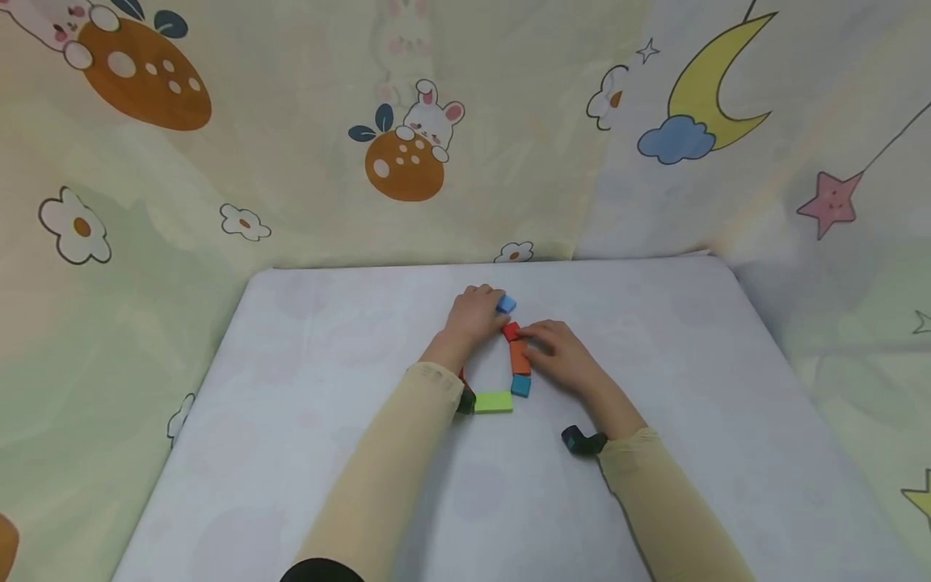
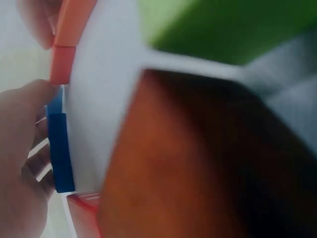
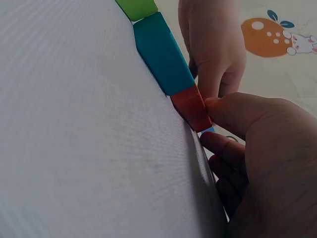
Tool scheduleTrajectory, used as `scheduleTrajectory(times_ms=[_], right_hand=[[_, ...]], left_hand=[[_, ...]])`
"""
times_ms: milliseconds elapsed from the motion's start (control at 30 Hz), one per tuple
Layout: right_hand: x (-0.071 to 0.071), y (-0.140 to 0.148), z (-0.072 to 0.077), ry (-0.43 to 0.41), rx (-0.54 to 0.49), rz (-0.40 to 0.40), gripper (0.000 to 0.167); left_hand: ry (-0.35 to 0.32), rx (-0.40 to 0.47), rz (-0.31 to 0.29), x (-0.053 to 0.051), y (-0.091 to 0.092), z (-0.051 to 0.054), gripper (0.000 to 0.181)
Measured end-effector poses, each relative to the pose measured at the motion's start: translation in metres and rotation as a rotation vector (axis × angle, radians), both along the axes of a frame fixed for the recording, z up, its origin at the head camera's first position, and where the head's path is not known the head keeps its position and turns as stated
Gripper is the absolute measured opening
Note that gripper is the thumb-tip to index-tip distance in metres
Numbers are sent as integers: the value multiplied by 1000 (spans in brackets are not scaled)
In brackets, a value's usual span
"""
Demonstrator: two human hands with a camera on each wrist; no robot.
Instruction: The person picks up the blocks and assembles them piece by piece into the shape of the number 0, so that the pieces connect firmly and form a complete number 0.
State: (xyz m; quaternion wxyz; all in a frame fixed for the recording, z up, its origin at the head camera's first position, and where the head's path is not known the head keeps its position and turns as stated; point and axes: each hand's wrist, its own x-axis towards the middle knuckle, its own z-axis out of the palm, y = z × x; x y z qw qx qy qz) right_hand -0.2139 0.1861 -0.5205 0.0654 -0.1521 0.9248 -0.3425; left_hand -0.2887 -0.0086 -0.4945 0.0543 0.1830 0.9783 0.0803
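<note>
In the head view, my left hand (image 1: 476,315) is at the far end of a loop of toy blocks, curled around a blue block (image 1: 507,304). The left wrist view shows this hand's fingers behind a dark blue block (image 2: 60,153), the thumb close to a red block (image 2: 63,64). On the loop's right side, my right hand (image 1: 560,352) reaches its fingertips to the red block (image 1: 511,331) and the orange block (image 1: 520,357). Its thumb touches the orange block (image 3: 193,109) in the right wrist view; no block is plainly enclosed by its fingers.
Nearer the body, a teal-blue block (image 1: 520,385) and a light green block (image 1: 493,402) continue the loop. A red block (image 2: 84,213) and a blurred orange-brown block (image 2: 163,163) form its left side, mostly under my left wrist. The white table (image 1: 291,404) meets a patterned cloth backdrop (image 1: 305,162).
</note>
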Motion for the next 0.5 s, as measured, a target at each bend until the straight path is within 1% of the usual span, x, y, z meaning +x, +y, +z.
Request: scheduleTrajectory(times_ms=[233,400,500], right_hand=[[-2,-1,-1,-1,-5,3,37],[-3,-1,-1,-2,2,5,37],[-3,2,0,6,16,9,37]], left_hand=[[31,14,21,-1,-1,-2,51],[54,46,22,1,-3,3,46],[60,93,30,2,-5,10,46]])
